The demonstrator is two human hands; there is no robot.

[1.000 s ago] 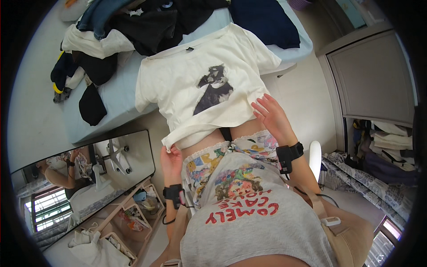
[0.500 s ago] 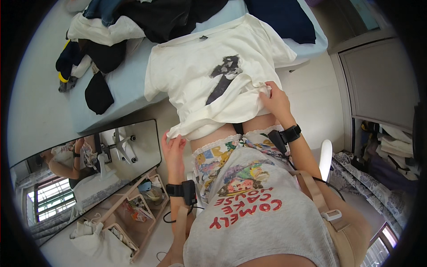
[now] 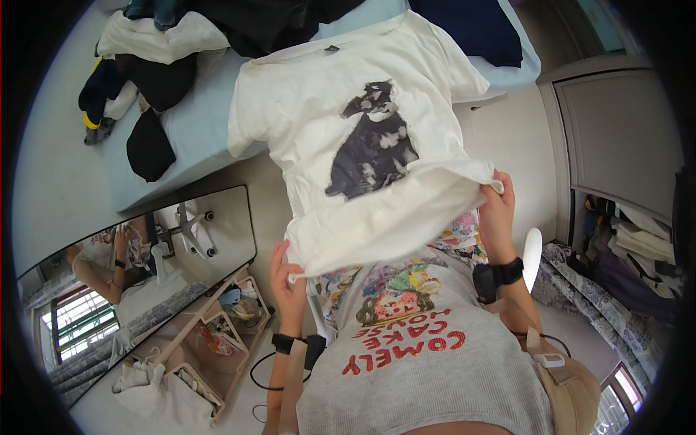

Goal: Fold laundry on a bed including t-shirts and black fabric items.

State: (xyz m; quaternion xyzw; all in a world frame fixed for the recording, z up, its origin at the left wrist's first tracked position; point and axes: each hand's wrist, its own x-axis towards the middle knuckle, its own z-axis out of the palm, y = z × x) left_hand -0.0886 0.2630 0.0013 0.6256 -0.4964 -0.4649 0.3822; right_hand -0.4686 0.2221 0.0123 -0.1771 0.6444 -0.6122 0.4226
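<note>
A white T-shirt (image 3: 297, 109) with a dark patchy print on its front lies spread from the bed's edge toward my lap, its collar on the far side. My left hand (image 3: 288, 286) pinches the hem at its left corner. At the right corner of the hem, my right hand (image 3: 497, 214) grips the cloth between thumb and fingers. The near part of the shirt is raised off my legs and stretched between both hands, with the hem's edge curling. Black straps with small devices sit round both my wrists.
The bed (image 3: 206, 123) carries dark clothes (image 3: 268, 29), a white garment (image 3: 159, 36), a black folded item (image 3: 150, 148) and navy cloth (image 3: 471, 29). A mirror (image 3: 217, 217) leans at the left above a basket rack (image 3: 217, 326). A grey cabinet (image 3: 623, 130) stands at the right.
Both hands have drawn the hem toward me and apart, my right hand moving right and nearer. The shirt's folded lower part has opened out, showing more of the dark print.
</note>
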